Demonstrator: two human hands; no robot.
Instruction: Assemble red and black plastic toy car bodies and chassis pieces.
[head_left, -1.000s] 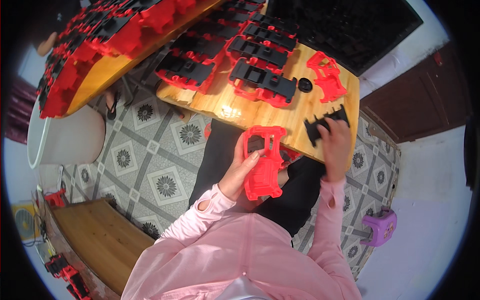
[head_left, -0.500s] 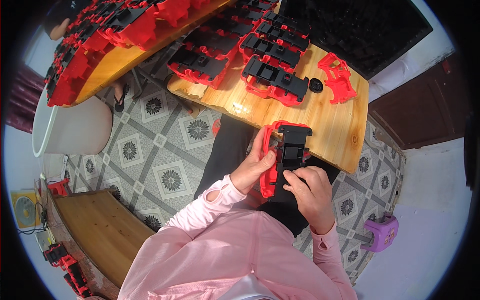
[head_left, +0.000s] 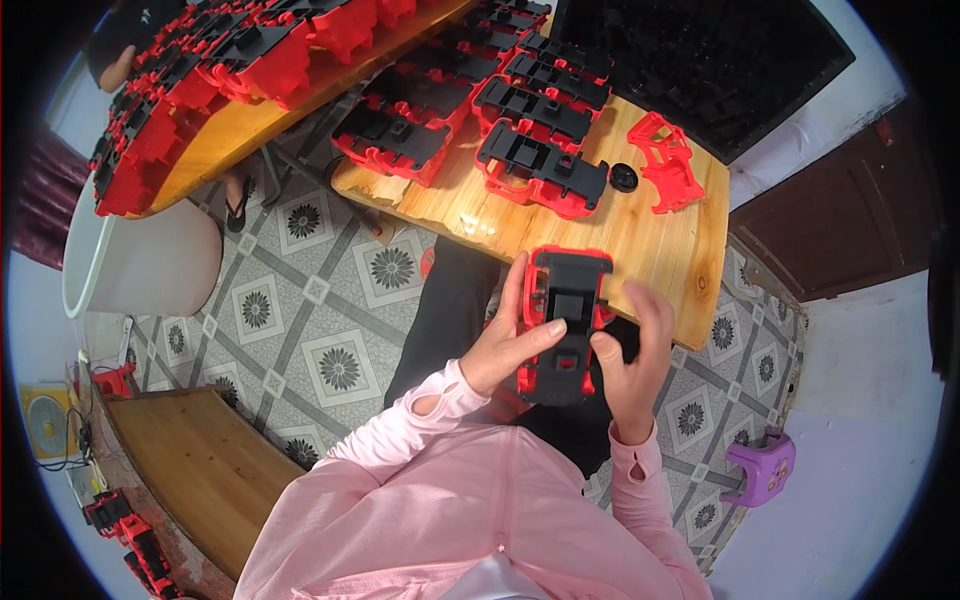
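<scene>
My left hand point(head_left: 507, 345) grips the left side of a red-and-black plastic shell point(head_left: 568, 275), which looks like a toy car body. Its thumb lies across the black chassis plate and the fingers go behind the red frame. The shell stands over my lap, long side toward me, with the black plate facing up and seated within the red edges. At the right edge of the shell is my right hand point(head_left: 635, 365), fingers spread and slightly blurred. That thumb is close to the plate; whether it touches I cannot tell.
Rows of similar shells point(head_left: 540, 165) stand on the wooden table point(head_left: 690, 260) ahead. A black round part point(head_left: 623, 178) and a bare red frame point(head_left: 668, 165) lie to their right. More shells fill another table point(head_left: 215, 140) at left, where a person's arm point(head_left: 118, 70) shows. A purple stool point(head_left: 762, 468) stands right.
My right hand has lifted off the black plate and opened at the shell's right edge. The shell has turned flatter toward me, and my left thumb has moved onto the plate.
</scene>
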